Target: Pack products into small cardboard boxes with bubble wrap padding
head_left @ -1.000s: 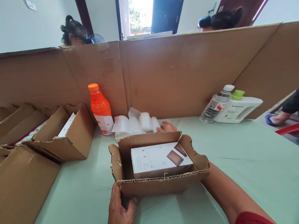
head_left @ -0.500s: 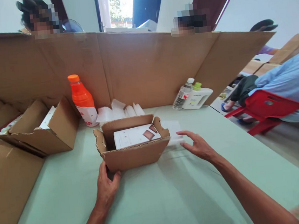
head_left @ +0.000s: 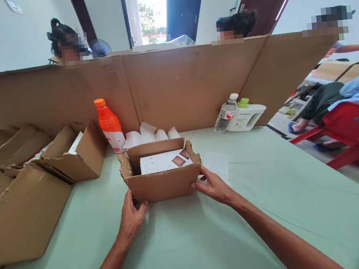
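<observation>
An open-topped cardboard box point(head_left: 165, 186) stands on the green tabletop in front of me, its upper edges ragged. Inside lies a white carton point(head_left: 157, 163) with brown diamond prints at one end. My left hand point(head_left: 132, 213) grips the box's lower left corner, thumb along the front and the other fingers around the side, partly hidden. At the right end, my right hand point(head_left: 212, 185) holds the box with its thumb on the front face and its fingers on the side. A translucent sheet of wrap point(head_left: 217, 164) lies flat beyond that hand.
Behind the box lie rolls of white wrap point(head_left: 147, 134) and an orange bottle point(head_left: 110, 126). A water bottle point(head_left: 226, 115) and a white jug point(head_left: 246, 116) lean by the cardboard partition point(head_left: 194, 86). More cardboard boxes point(head_left: 25, 217) fill the left. People sit beyond; a red chair point(head_left: 353, 128) stands right.
My right hand has moved left from the wrap sheet and closed on the box's right end. My left hand stays at the left corner. The camera view has shifted.
</observation>
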`<state>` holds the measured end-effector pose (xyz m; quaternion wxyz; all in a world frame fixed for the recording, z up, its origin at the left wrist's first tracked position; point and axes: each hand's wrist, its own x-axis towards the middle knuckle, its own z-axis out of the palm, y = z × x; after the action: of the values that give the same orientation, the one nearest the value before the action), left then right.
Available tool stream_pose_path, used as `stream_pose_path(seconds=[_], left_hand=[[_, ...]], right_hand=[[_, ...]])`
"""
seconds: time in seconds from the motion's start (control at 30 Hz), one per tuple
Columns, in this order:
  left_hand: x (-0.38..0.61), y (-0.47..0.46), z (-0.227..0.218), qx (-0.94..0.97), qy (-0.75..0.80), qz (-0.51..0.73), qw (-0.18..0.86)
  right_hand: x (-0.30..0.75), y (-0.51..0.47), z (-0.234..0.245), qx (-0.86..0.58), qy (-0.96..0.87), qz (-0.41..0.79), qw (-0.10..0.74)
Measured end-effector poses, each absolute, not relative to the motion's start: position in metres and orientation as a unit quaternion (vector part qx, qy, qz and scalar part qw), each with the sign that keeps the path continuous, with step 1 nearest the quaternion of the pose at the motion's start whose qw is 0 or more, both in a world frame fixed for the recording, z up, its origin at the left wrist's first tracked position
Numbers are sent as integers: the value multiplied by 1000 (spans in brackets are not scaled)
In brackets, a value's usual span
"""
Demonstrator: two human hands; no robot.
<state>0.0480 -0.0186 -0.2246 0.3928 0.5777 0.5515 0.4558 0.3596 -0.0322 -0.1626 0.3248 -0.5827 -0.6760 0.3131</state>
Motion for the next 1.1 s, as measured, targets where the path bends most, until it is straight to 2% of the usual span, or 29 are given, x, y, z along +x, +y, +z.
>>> stream_pose_path(seconds=[0.43,0.53,0.73,0.9,1.0,1.1], left_hand=[[67,39,-223,576,549,467,386],[57,21,-228,564,551,457,412],[26,-45,-243,543,576,424,440],[16,-82,-231,559,590,389,435],[14,-95,-221,570,601,361,429],[15,-95,-211,581,603,354,417]], right_hand=[[366,39,-155,-607,-682,277,300],[393,24,-162,-623,-672,241,318],[409,-60,-183,-660,-676,195,265],[379,-119,-158,-560,-729,244,308],[378,-119,-146,-622,-669,225,339],[381,-98,-148,-659,-640,213,333]])
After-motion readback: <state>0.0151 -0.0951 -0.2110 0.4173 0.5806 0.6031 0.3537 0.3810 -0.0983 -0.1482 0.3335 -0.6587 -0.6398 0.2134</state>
